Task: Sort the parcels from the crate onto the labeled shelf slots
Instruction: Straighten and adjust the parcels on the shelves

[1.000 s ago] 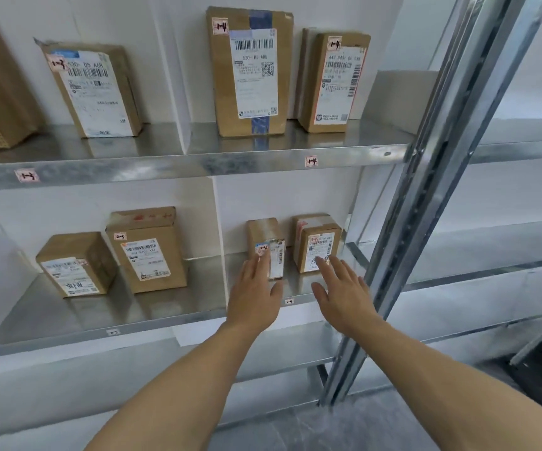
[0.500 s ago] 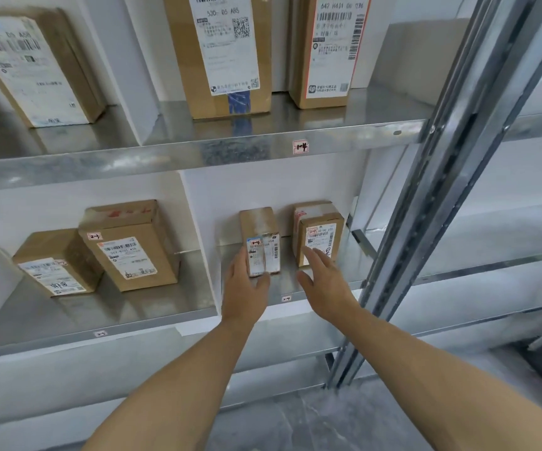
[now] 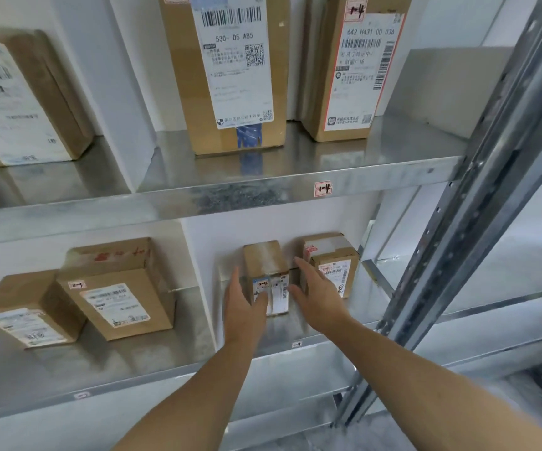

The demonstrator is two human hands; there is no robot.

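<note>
Placement step: small parcel point(image 3: 268, 271) upright in the lower shelf's point(image 3: 276, 333) right slot, left hand point(image 3: 242, 307) straight-fingered against its left face, right hand point(image 3: 318, 297) spread just beside; next, probably squaring and release.

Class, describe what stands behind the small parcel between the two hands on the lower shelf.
Above the small parcel the white back panel shows; directly behind it, everything is covered by the parcel itself.
</note>
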